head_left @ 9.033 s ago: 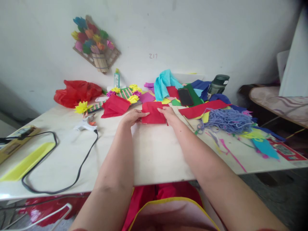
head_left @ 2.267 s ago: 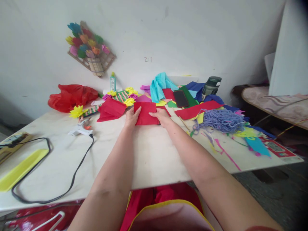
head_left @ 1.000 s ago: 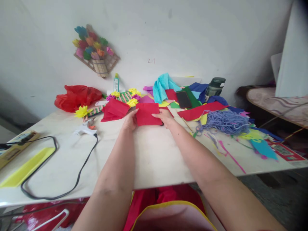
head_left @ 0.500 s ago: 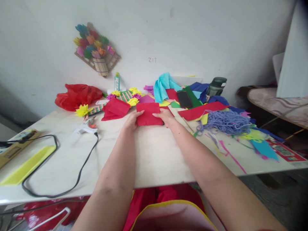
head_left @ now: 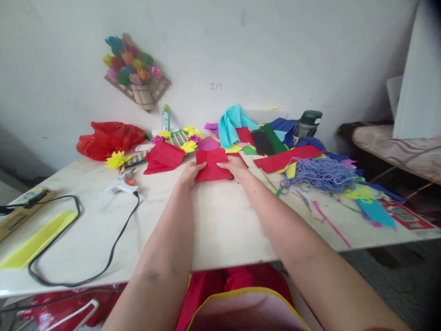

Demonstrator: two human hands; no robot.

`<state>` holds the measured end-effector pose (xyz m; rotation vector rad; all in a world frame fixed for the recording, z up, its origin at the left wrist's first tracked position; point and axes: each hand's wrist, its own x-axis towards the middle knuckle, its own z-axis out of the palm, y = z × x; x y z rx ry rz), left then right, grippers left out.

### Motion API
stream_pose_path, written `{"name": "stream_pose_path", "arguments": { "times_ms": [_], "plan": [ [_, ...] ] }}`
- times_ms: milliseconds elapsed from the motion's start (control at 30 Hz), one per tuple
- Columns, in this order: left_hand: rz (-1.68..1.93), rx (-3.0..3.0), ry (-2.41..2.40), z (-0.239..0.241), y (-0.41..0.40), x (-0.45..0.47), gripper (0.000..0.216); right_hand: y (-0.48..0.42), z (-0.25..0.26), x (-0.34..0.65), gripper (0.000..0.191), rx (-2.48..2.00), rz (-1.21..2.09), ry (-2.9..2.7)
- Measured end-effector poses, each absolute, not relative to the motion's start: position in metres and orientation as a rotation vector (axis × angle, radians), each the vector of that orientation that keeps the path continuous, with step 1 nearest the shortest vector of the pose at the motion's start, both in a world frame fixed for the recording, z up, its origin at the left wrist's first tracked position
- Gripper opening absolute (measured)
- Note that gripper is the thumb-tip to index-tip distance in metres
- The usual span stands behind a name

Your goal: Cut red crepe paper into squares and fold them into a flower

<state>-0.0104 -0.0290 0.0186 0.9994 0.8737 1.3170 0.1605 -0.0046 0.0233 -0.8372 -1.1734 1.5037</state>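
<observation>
A roughly square piece of red crepe paper [head_left: 212,169] is held up just over the table, between both hands. My left hand [head_left: 193,173] grips its left edge, thumb on the front face. On the opposite edge, my right hand [head_left: 237,168] pinches it the same way; the fingers behind the sheet are hidden. Something small and dark shows under the right hand, too little to name. Another red paper piece [head_left: 163,157] lies left of the hands, beside a green woven strip with yellow and purple paper flowers [head_left: 189,146].
A white glue gun [head_left: 122,186] with a black cord lies left, near a power strip [head_left: 25,209]. Blue yarn [head_left: 317,176], a phone [head_left: 262,143], coloured paper and a dark bottle [head_left: 308,123] are at right. A red plastic bag [head_left: 106,140] sits at back left.
Both hands keep hold of the red paper, whose top edge now looks less straight. The whole view has shifted slightly.
</observation>
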Motion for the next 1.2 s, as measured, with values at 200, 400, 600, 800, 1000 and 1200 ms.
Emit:
{"name": "stream_pose_path", "arguments": {
  "times_ms": [200, 400, 600, 800, 1000, 1200],
  "plan": [
    [1.329, 0.985, 0.815, 0.0159, -0.0294, -0.0125, 0.030, -0.0062, 0.0230, 0.1604, 0.032, -0.807, 1.516, -1.171],
    [1.334, 0.964, 0.773, 0.0188, -0.0327, -0.0098, 0.030, -0.0062, 0.0224, 0.1607, 0.032, -0.842, 1.461, -1.193],
    [1.361, 0.943, 0.767, 0.0208, -0.0331, -0.0073, 0.033, -0.0037, 0.0191, 0.1604, 0.029, -0.888, 1.374, -1.244],
    [1.457, 0.956, 0.739, 0.0154, -0.0281, -0.0084, 0.034, -0.0026, 0.0179, 0.1611, 0.027, -0.945, 1.296, -1.311],
    [1.461, 0.988, 0.711, 0.0137, -0.0275, -0.0090, 0.035, -0.0020, 0.0182, 0.1608, 0.029, -0.957, 1.264, -1.341],
    [1.463, 0.992, 0.721, 0.0122, -0.0253, -0.0093, 0.033, -0.0047, 0.0215, 0.1599, 0.031, -0.932, 1.313, -1.298]
  ]
}}
